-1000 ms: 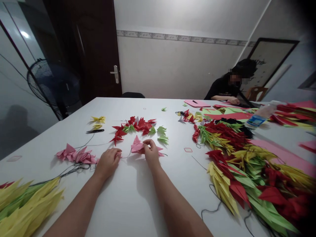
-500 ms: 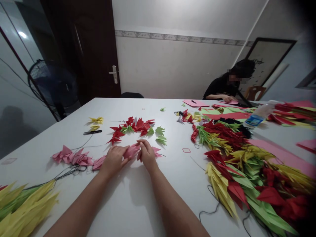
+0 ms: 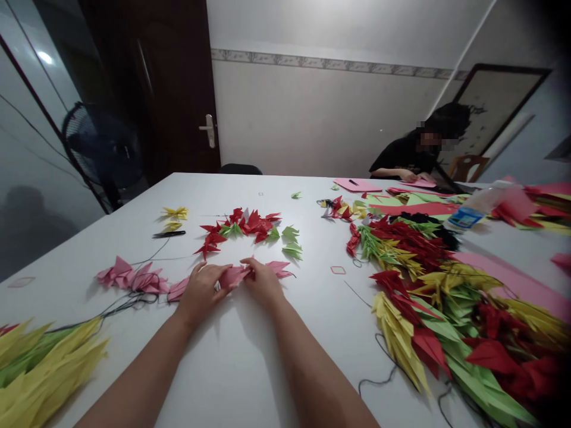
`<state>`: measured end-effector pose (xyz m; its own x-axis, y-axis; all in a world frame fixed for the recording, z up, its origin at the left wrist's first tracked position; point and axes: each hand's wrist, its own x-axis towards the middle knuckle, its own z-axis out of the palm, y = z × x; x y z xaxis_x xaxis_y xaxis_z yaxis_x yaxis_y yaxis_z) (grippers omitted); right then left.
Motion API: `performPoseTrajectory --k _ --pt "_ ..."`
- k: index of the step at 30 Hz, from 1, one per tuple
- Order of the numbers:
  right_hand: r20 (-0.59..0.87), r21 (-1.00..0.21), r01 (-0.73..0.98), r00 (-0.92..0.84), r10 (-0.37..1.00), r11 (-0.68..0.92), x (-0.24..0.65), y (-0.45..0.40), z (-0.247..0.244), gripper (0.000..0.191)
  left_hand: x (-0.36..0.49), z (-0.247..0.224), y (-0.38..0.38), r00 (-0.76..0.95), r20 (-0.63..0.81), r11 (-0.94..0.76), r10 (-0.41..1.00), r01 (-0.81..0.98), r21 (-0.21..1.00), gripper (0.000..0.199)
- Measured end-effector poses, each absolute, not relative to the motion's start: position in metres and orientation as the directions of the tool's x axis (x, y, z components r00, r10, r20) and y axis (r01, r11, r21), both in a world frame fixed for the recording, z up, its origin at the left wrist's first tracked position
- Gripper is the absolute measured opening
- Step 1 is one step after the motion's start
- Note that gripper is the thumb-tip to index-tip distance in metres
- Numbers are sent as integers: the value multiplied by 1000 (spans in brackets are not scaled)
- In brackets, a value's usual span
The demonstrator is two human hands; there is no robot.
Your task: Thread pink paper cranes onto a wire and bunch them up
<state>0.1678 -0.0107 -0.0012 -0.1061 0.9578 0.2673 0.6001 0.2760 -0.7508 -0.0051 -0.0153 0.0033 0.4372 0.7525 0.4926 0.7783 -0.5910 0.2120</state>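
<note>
A row of pink folded paper pieces (image 3: 149, 280) lies across the near middle of the white table (image 3: 232, 368), with dark cord beside it. My left hand (image 3: 206, 290) is closed on one pink folded piece (image 3: 233, 276) of this row. The fingertips of my right hand (image 3: 261, 279) pinch the same piece at its right end. Another pink piece (image 3: 279, 268) pokes out beyond my right hand, with a thin dark tip at its end. Just past my hands sits an arc of red folded pieces (image 3: 256, 224) with green ones (image 3: 292, 241) among and beside it.
Small scissors (image 3: 168, 234) and yellow pieces (image 3: 175, 213) lie at the left. Yellow and green strands (image 3: 53, 368) fill the near left. Colourful strands (image 3: 410, 249) and a bottle (image 3: 473, 208) cover the right. A person (image 3: 410, 154) in black sits at the far right.
My right hand has moved slightly left and down, closer to my left hand, its fingers now lower over the pink piece. The whole view has shifted slightly.
</note>
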Motion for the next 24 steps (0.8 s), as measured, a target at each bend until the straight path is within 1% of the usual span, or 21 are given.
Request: performPoseTrajectory --k 3,6,9,13,16,19,21,24 --pt "299 -679 691 -51 953 249 172 -9 0 20 -5 5 -16 430 492 -575 757 795 191 39" --pt "315 -619 757 -7 949 211 175 -9 1 19 -5 4 -16 414 490 -561 767 804 198 41" --pt "357 -586 779 3 934 221 176 -9 0 19 -4 3 -16 426 469 -565 774 799 207 41" --pt "476 -615 732 46 878 295 178 -6 -3 18 -4 4 -17 467 437 -589 769 783 201 39" --pt "579 -632 674 82 811 383 179 -5 -5 17 -4 5 -17 475 447 -596 758 782 180 38" --pt "654 -628 633 114 748 453 179 -5 -5 15 -4 4 -17 478 468 -601 743 785 152 42" --pt "681 -626 629 150 717 462 179 -6 -6 15 -4 5 -18 467 485 -592 739 793 140 40" --pt "682 -638 643 217 698 424 180 -5 -8 15 -3 6 -19 421 515 -555 747 821 134 34"
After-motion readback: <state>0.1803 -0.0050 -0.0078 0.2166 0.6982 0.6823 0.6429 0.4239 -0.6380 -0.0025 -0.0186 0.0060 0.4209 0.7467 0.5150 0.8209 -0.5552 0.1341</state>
